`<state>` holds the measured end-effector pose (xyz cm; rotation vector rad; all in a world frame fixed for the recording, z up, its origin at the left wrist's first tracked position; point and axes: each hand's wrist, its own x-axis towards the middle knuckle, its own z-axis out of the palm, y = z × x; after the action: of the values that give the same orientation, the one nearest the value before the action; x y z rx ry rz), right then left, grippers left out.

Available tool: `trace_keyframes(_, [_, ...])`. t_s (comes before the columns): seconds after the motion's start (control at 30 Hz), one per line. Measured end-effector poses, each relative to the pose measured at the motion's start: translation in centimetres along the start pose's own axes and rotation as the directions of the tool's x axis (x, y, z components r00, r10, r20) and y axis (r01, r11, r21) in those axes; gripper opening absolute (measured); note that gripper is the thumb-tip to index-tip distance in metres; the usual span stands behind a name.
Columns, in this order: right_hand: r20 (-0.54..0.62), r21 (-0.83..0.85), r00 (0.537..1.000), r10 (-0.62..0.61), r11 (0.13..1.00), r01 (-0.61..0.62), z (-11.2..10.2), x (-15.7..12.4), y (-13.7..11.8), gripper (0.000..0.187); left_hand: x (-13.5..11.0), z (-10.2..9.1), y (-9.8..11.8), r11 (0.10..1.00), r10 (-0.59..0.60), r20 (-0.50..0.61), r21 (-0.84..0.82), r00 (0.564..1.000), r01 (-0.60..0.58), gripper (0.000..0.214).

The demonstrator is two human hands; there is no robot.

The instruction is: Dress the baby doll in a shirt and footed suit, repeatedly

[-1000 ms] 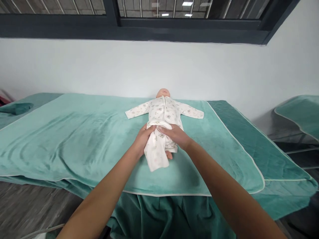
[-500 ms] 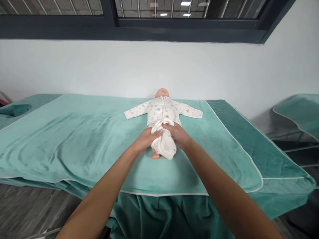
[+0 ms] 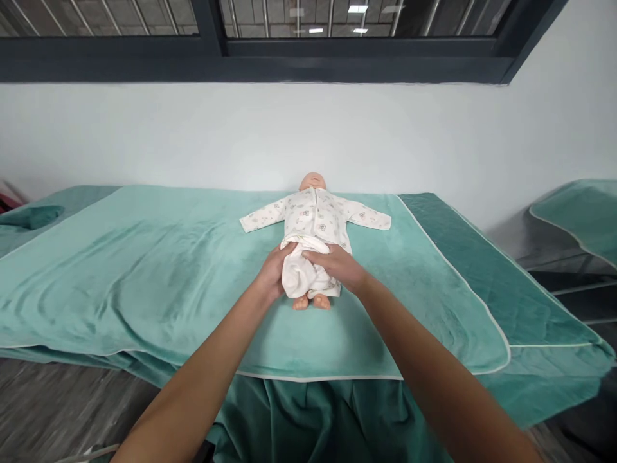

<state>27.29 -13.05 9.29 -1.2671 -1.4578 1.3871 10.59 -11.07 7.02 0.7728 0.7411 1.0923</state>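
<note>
A baby doll point(image 3: 313, 181) lies on its back on a teal towel point(image 3: 144, 276), head toward the wall, arms spread, in a white printed top point(image 3: 315, 215). White trousers point(image 3: 303, 278) are bunched over its legs, and both bare feet point(image 3: 312, 301) stick out below. My left hand point(image 3: 271, 273) grips the trousers at the doll's left-side hip. My right hand point(image 3: 337, 265) holds the waistband on the other side, fingers curled over the cloth.
The towel covers a darker green sheet point(image 3: 463, 257) on a long table against a white wall. A rolled green cloth point(image 3: 31, 216) lies at the far left. Another towel-covered table point(image 3: 578, 218) stands at the right. A dark window frame point(image 3: 289, 54) runs above.
The loose trouser legs that hung past the doll's feet have been pulled up toward its waist. Both feet now show below the cloth. My hands stayed at the hips.
</note>
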Motion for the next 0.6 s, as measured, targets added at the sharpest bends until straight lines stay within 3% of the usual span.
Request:
trace_keyframes(0.13, [-0.164,0.197,0.986,-0.041,0.978,0.073,0.6,0.6,0.6,0.041,-0.8,0.1,0.3,0.997,-0.012,0.004,0.076,1.000,0.012,0.044])
trace_keyframes(0.27, [-0.145,0.188,0.987,-0.065,0.978,0.092,0.4,0.6,0.6,0.038,-1.5,0.2,1.0,0.973,-0.080,0.102,0.224,0.992,0.055,0.049])
trace_keyframes(0.43, [-0.021,-0.145,0.980,-0.197,0.971,0.192,0.0,0.5,0.1,0.028,-3.6,0.8,0.9,0.958,-0.063,0.096,0.285,0.993,0.034,0.045])
trace_keyframes(0.53, [0.094,-0.467,0.964,-0.249,0.844,0.264,-0.1,0.6,-0.1,0.016,-6.1,1.6,0.1,0.945,-0.065,0.090,0.327,0.994,0.032,0.038])
trace_keyframes(0.6, [0.141,-0.594,0.963,-0.232,0.758,0.269,0.0,0.8,-0.3,0.010,-7.8,2.2,-0.5,0.958,-0.025,0.073,0.288,0.997,0.003,0.034])
